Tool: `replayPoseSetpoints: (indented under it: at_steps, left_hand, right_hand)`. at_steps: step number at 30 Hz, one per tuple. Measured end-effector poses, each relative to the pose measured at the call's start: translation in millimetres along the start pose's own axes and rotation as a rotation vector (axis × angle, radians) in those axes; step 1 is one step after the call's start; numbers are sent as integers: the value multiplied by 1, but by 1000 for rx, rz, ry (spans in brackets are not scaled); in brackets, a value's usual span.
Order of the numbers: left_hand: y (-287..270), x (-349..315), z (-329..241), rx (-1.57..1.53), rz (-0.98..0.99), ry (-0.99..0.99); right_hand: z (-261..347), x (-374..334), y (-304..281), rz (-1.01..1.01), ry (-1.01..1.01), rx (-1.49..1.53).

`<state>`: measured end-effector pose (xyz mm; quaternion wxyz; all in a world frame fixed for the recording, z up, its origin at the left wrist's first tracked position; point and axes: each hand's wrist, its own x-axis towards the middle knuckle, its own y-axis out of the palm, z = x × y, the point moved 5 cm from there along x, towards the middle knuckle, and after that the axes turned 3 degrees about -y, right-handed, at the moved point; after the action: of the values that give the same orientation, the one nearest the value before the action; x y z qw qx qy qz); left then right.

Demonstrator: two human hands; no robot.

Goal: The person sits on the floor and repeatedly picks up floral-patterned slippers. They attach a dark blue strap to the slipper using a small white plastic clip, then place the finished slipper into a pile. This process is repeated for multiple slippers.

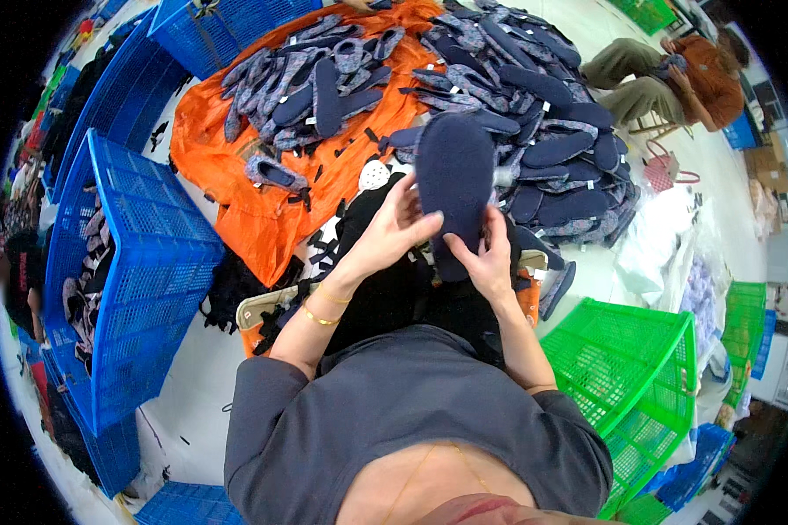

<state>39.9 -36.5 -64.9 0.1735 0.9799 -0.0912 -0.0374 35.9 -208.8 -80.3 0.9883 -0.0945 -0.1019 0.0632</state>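
Head view, single frame, logged from the remote desk: I see both hands raised at frame centre around one dark navy felt insole (454, 179), held upright with its flat face toward the camera. Left hand (391, 232) is curled partly closed, fingers wrapped on the insole's lower left edge, thumb toward the face; right hand (488, 255) is likewise part closed, pinching the heel end from the lower right. Two thin gold bangles (322, 306) sit on the left wrist. Judgement on doing this step well: keep the grip at the heel and edge so the whole face stays unobscured, hold it flat rather than bowed, and turn it by the rim so lint or trimming faults on both faces can be read before it goes anywhere. Counts: one insole in hand; two large heaps of patterned and navy insoles, one on the orange sheet (236, 188) at upper centre (311, 83), one at upper right (543, 131), each too many and too overlapped to count. Blue crates: I count at least four, the nearest (140, 262) at left holding some pieces, with another at the upper edge (210, 31). Green crates: one large (639, 367) at lower right, more behind it, number uncertain. One other person (674, 79) sits at upper right in an orange top, hands on their own piece. Dark offcut scraps (324, 249) litter the sheet, uncounted.
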Motion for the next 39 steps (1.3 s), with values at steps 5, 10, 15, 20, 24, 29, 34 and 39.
replayPoseSetpoints:
  at_steps: [5, 10, 15, 20, 24, 29, 34, 39]
  left_hand:
    - [-12, 18, 15, -150, -18, -110]
    - [-13, 18, 21, -307, 4, -111]
    - [-16, 19, 25, -361, 22, -147]
    - [-14, 19, 24, -355, 19, -125]
    - [-20, 19, 32, -387, 36, -136]
    - [-18, 18, 32, -411, 82, -165]
    - [-17, 18, 28, -386, 70, -190]
    - [-16, 17, 28, -373, 81, -205]
  right_hand:
    - [-8, -10, 3, 110, 73, -37]
    - [-23, 10, -43, -131, 30, 25]
    - [6, 20, -39, -128, -113, 13]
    - [29, 28, -22, -101, -158, 82]
    - [26, 32, -13, -88, -181, 124]
    - [30, 44, 0, -92, -264, 145]
    - [42, 56, -4, 7, -219, 72]
    - [51, 60, -14, 65, -268, -104]
